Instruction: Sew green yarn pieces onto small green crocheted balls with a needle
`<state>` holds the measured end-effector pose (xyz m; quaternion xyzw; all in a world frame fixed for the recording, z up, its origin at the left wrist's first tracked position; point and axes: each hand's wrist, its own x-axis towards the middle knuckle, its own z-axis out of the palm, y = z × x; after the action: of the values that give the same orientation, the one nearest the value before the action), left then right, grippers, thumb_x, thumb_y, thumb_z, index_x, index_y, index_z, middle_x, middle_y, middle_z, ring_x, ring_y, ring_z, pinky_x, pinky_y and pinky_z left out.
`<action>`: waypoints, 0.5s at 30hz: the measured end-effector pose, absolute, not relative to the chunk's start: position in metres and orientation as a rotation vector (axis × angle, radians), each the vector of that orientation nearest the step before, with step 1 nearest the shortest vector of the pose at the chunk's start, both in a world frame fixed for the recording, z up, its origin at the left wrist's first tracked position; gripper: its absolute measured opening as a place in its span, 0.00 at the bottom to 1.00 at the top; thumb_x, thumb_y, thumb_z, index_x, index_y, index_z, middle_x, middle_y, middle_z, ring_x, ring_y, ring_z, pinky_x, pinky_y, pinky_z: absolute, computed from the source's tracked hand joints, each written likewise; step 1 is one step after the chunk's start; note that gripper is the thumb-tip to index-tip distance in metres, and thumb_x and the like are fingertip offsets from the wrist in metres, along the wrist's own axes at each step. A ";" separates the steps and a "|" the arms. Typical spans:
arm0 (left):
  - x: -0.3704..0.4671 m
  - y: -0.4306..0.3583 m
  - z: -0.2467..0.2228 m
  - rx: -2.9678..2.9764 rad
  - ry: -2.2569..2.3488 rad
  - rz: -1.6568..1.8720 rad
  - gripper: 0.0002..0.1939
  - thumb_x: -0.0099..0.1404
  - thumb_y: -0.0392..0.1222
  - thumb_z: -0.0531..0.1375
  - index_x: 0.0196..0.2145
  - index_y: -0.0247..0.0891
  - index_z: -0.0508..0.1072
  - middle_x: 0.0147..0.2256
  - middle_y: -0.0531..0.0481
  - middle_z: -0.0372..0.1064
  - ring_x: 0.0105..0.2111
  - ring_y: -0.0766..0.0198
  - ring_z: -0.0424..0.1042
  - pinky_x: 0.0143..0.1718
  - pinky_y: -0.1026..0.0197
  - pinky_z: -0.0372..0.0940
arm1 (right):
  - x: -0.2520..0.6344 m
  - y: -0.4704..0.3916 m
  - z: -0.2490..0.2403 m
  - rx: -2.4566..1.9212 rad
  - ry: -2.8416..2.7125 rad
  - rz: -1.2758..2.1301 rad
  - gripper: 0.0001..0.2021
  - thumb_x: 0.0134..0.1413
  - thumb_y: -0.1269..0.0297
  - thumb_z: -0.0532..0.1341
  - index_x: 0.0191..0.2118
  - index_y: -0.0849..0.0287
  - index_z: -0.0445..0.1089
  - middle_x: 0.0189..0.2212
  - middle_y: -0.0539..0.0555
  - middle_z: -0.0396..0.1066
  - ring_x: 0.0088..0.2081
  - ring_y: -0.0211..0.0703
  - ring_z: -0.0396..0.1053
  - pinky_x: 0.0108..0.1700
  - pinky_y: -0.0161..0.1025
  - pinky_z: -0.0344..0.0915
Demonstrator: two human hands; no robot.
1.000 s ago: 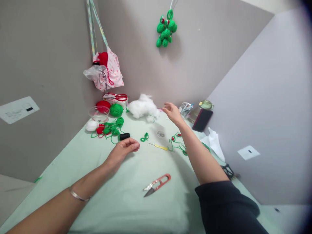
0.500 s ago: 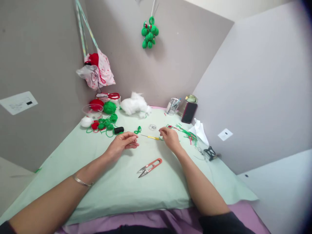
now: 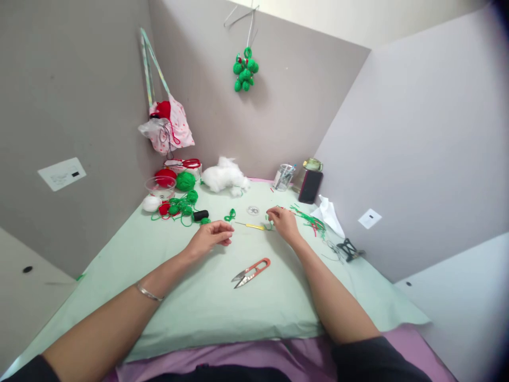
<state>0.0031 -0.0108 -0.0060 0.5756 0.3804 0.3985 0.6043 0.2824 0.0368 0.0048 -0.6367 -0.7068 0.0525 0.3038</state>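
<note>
My left hand (image 3: 212, 237) is over the cloth-covered table, thumb and fingertips pinched together; anything between them is too small to make out. To its right, my right hand (image 3: 283, 223) is also in a pinch, and what it grips cannot be made out. Between the hands lies a crochet hook (image 3: 254, 226) with a yellow handle, its metal end toward my left hand. Just beyond are a small green crocheted piece (image 3: 229, 215) and a clear round container (image 3: 253, 210) with small items in it. Orange thread snips (image 3: 260, 265) lie nearer me, blades apart, untouched.
Yarn balls (image 3: 185, 181), a black thread spool (image 3: 201, 215) and white stuffing (image 3: 225, 176) occupy the back left. A cup of pens (image 3: 283, 178), a leaning phone (image 3: 310, 186) and yarn scraps (image 3: 312, 220) are at right. A green crocheted figure (image 3: 245, 71) hangs on the wall.
The view has shifted, so the whole scene sits slightly lower and further right. Both hands keep their pinches and stay in nearly the same places over the table.
</note>
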 end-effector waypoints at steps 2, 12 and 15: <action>0.002 -0.011 -0.010 1.516 0.944 0.902 0.13 0.56 0.48 0.64 0.35 0.36 0.74 0.30 0.51 0.70 0.29 0.64 0.69 0.35 0.60 0.65 | 0.273 0.031 0.006 -1.651 -1.944 0.166 0.11 0.58 0.68 0.55 0.38 0.59 0.75 0.26 0.52 0.77 0.29 0.40 0.72 0.35 0.34 0.62; 0.000 -0.012 -0.023 2.198 1.120 0.632 0.08 0.63 0.45 0.56 0.36 0.43 0.74 0.34 0.53 0.73 0.33 0.61 0.69 0.35 0.60 0.60 | 0.222 -0.011 0.013 -1.284 -2.553 0.149 0.10 0.62 0.69 0.55 0.41 0.56 0.74 0.39 0.52 0.77 0.36 0.39 0.71 0.36 0.33 0.57; 0.000 -0.010 -0.020 2.205 1.100 0.664 0.11 0.64 0.48 0.56 0.40 0.43 0.74 0.37 0.52 0.72 0.33 0.61 0.69 0.36 0.60 0.60 | 0.225 -0.011 0.012 -1.295 -2.583 0.141 0.10 0.62 0.70 0.55 0.41 0.56 0.74 0.39 0.52 0.77 0.37 0.39 0.71 0.36 0.33 0.57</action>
<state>0.0000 -0.0097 -0.0200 0.8267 0.4125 0.2490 0.2905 0.2246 -0.0109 0.0117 -0.4442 -0.8860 0.0483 0.1242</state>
